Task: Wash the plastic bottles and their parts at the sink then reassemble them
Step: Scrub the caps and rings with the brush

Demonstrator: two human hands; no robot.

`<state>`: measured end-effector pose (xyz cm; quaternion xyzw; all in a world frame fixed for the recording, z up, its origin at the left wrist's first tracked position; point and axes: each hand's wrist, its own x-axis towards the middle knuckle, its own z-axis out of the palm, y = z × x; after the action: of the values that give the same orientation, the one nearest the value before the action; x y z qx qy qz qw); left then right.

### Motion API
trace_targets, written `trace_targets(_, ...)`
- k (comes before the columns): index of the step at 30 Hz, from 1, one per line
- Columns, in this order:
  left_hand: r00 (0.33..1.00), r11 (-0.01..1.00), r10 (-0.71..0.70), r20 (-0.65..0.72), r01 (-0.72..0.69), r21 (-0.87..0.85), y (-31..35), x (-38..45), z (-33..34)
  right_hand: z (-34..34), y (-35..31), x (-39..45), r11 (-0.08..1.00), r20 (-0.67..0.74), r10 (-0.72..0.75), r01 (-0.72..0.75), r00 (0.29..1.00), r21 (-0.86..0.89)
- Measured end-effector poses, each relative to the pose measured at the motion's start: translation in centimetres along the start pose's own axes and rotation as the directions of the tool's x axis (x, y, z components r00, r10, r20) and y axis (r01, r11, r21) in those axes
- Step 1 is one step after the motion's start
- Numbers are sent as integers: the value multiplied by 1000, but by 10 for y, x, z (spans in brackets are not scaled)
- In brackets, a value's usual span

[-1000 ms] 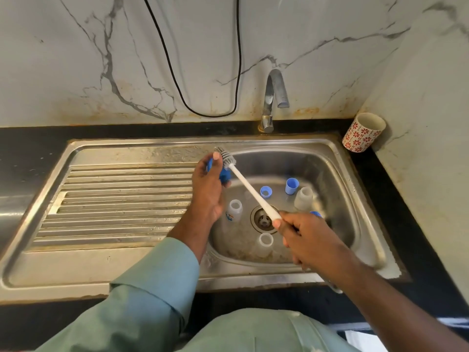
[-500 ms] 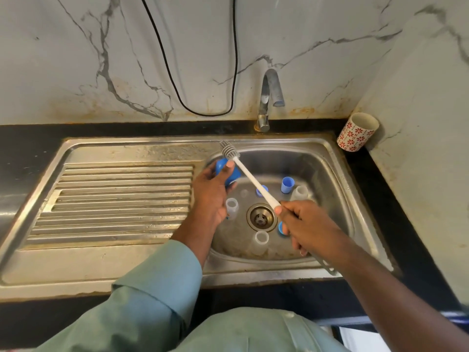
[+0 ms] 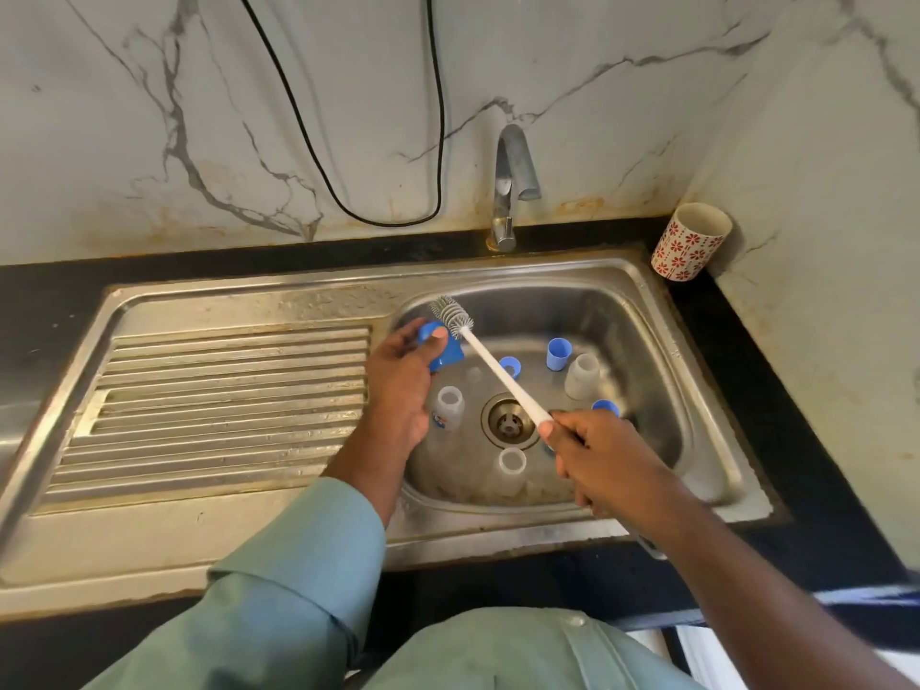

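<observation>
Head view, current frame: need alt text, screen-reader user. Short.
Over a steel sink, a person's left hand holds a blue bottle part while the right hand grips a white bottle brush, its bristles beside the part. Clear bottles and blue caps lie in the basin around the drain; a tap and patterned cup stand behind.

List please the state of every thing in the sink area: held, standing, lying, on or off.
left hand: grips blue cap
right hand: grips brush by handle
brush: bristle head beside blue cap
tap: no water visible
small bottle: upright in basin, open
clear bottle: upright, open
blue cup: upright in basin
patterned cup: tilted, leaning in corner
</observation>
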<state>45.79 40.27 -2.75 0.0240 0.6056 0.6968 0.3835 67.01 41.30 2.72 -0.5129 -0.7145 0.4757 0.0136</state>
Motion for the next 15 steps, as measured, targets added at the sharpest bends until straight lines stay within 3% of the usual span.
trace_targets(4, 993, 999, 10, -114, -15, -36, 4, 6, 1, -8, 7, -4, 999, 19, -28, 28, 999, -44)
trace_targets(8, 998, 998, 24, -51, -21, 61, -1, 5, 9, -7, 5, 1, 1000, -10, -6, 6, 1000, -16)
trace_targets(12, 991, 999, 42, -126, -39, 20, 4, 9, 5, -7, 9, -6, 1000, 36, -18, 19, 999, -11)
trace_targets(15, 993, 988, 110, -39, -105, 111, 1, 13, -1, -9, 6, -8, 999, 70, 6, -9, 998, 37)
